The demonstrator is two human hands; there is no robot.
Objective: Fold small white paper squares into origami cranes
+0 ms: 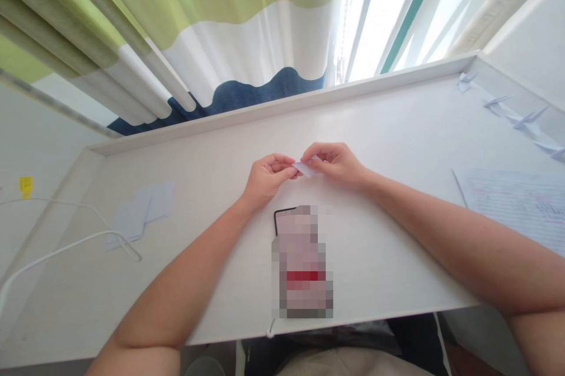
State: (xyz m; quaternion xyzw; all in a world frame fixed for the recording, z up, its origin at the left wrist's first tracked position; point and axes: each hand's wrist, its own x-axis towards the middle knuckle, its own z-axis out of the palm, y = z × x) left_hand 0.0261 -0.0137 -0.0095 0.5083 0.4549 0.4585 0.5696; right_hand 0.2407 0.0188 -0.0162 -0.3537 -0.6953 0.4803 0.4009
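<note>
Between my two hands is a small folded piece of white paper (pixel 304 170), held just above the middle of the white desk. My left hand (pixel 270 177) pinches its left end between thumb and fingers. On the other side, my right hand (pixel 336 164) grips the right part, with its fingers curled over the paper. Parts of the paper are hidden behind the fingertips. Below the hands a smartphone (pixel 302 258) lies on the desk, its screen mostly blurred out by large pixels.
Several folded paper pieces (pixel 525 119) line the desk's right edge. Below them lies a lined sheet with writing (pixel 521 199). At left are loose paper sheets (pixel 132 215) and a white cable (pixel 66 246). A raised rim (pixel 282 102) borders the back, before a curtain (pixel 265 23).
</note>
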